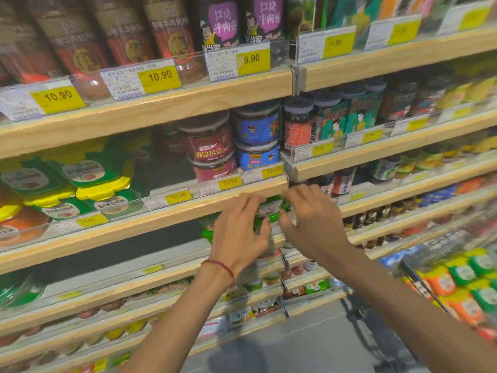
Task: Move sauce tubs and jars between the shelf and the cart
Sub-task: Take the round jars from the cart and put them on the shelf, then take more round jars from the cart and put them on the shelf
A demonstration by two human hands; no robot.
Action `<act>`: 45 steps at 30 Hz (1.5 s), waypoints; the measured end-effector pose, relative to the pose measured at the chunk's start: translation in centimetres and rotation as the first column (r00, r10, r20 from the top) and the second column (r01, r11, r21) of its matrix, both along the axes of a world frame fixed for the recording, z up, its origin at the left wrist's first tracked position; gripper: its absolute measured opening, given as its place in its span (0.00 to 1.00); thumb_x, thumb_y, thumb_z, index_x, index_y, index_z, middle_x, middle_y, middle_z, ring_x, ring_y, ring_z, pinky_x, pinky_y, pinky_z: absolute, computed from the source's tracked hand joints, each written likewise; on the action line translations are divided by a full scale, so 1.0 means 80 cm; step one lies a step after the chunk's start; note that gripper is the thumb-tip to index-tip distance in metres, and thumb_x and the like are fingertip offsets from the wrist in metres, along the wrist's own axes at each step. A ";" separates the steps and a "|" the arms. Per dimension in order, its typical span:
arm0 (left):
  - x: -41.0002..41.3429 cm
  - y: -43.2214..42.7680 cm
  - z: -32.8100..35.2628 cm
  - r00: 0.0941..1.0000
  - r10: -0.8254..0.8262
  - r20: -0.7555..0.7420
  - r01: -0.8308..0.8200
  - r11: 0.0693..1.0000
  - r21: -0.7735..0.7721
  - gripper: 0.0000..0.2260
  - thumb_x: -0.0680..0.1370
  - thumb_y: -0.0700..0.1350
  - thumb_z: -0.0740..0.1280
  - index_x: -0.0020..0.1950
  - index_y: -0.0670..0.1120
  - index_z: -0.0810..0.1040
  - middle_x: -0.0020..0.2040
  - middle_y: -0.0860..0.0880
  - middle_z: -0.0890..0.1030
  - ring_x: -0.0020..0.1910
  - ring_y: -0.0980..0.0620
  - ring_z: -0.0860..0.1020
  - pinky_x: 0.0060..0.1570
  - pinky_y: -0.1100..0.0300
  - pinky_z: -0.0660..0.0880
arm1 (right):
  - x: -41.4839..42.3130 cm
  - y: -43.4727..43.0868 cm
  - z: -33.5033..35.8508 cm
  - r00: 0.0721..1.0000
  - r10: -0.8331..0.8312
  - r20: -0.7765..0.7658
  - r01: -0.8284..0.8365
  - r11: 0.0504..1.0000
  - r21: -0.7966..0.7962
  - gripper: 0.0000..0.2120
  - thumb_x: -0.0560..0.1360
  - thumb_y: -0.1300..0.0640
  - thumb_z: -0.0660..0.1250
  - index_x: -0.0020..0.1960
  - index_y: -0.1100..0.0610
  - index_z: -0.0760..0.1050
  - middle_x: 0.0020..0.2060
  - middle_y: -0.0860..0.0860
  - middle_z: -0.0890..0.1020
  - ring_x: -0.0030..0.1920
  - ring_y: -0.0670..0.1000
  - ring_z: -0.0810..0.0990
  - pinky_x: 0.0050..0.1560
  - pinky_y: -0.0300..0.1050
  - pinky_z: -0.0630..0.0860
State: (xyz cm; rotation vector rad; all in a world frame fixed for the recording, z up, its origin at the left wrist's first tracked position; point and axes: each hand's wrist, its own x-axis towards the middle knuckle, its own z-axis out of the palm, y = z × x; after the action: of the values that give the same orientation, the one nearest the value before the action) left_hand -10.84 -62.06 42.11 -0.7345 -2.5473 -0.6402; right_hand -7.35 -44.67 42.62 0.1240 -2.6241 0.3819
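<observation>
A green sauce tub (267,212) sits between my two hands, just under the wooden shelf edge (188,211). My left hand (239,232) curls round its left side, and my right hand (313,224) curls round its right side. The tub is mostly hidden by my fingers. Another green tub (207,230) lies to the left on the same dark shelf. Green and yellow tubs (88,179) are stacked one shelf up on the left. The cart (457,284) at the lower right holds several green, yellow and orange tubs.
Red and blue jars (231,144) stand stacked above my hands. Tall jars (172,36) with price tags fill the top shelf. Small packets (269,308) line the lower shelves. Grey floor (309,340) shows between the shelving and the cart.
</observation>
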 end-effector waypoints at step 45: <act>0.208 0.678 -0.235 0.862 -0.334 0.381 0.497 0.703 -0.509 0.23 0.76 0.61 0.53 0.53 0.49 0.80 0.48 0.48 0.82 0.48 0.42 0.80 0.44 0.51 0.73 | 0.356 0.656 -0.199 0.600 -0.408 0.688 0.396 0.899 0.188 0.34 0.74 0.36 0.48 0.66 0.56 0.77 0.59 0.54 0.79 0.61 0.58 0.75 0.57 0.55 0.74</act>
State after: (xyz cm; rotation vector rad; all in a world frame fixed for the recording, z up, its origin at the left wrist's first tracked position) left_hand 5.79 -7.80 23.27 -1.5832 -2.8659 -0.0210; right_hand 21.16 7.84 26.67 -0.7760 -3.2889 0.2757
